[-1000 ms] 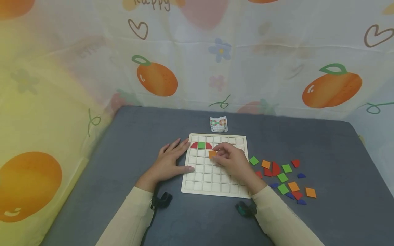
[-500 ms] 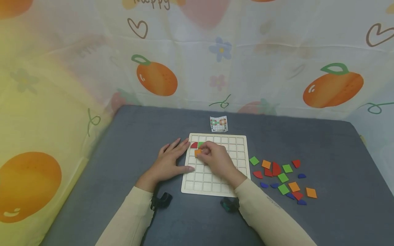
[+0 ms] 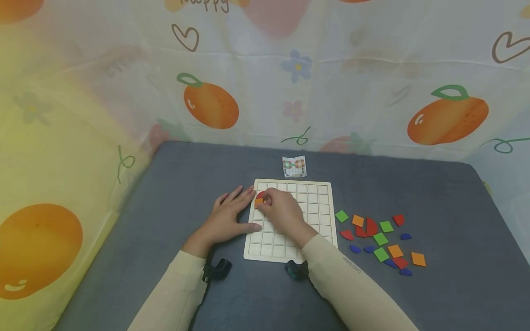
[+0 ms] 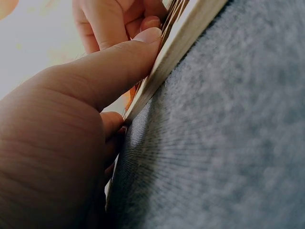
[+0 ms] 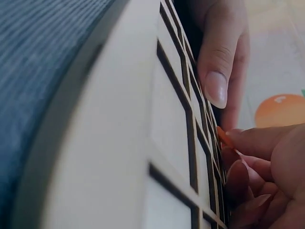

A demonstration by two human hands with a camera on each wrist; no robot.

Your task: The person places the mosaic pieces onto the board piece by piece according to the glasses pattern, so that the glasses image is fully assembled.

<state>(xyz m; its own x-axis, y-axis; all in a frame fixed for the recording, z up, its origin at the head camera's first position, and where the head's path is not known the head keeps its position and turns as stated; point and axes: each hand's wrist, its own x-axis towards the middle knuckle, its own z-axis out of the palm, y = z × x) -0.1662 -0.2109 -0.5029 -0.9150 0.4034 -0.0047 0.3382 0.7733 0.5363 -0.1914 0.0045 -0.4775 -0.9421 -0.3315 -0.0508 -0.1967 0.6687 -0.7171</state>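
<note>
One orange sq. (image 3: 259, 202) pinched in R grip (image 3: 283, 209) at upper L of grid board (image 3: 279, 238), by red pc. (image 3: 260, 195); L grip (image 3: 232, 216), spread, touches L edge. Prob. placement step; next calls for squaring up, then release.

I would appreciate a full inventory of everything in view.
Table: one, grey, lower half
Backdrop: sheet count unclear, mostly white, behind table
Grid board: one, pale, on table
Picture card: one, mostly white, beyond board
Green pieces: four, green, right of board
Loose orange pieces: three, orange, same area
Loose red pieces: five, red, same area
Blue pieces: five, blue, same area
Red board piece: one visible, red, upper left
Held orange piece: one, orange, over board's upper left
Wrist devices: two, dark, nearer than board
Sleeves: two, cream, bottom
Left hand: one, bare, at board's left edge
Right hand: one, bare, pinching held orange piece
</note>
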